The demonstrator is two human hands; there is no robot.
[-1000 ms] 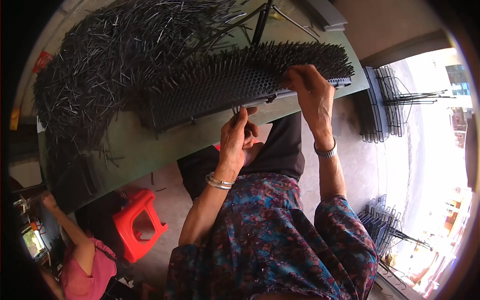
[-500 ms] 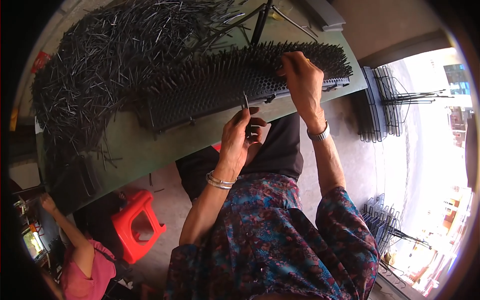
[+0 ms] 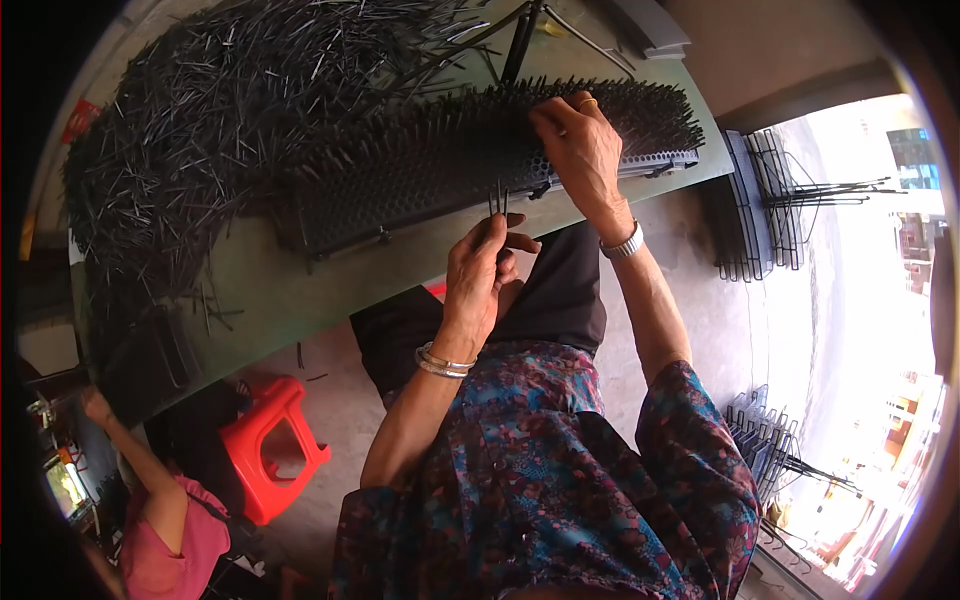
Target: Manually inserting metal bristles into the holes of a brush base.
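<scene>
A long black perforated board (image 3: pixel 385 205) lies along the table's near edge. Its far part bristles with upright black sticks (image 3: pixel 655 112), while rows of holes show along the near side. My right hand (image 3: pixel 588 160) is over the board right of its middle, fingertips pinched down among the sticks; what they grip, if anything, is hidden. Just in front of the board, my left hand (image 3: pixel 472 280) is closed on a few thin black sticks (image 3: pixel 498 200), whose ends poke up past the thumb and fingertip.
A big heap of loose black sticks (image 3: pixel 200 130) covers the table's (image 3: pixel 265 315) left side. A black stand (image 3: pixel 520 45) rises behind the board. On the floor is a red stool (image 3: pixel 245 440), near a person in pink (image 3: pixel 185 535). Black wire racks (image 3: pixel 765 205) stand at right.
My right hand has shifted left along the board. In my left hand the stick ends are fanned further apart, and its fingers have curled slightly.
</scene>
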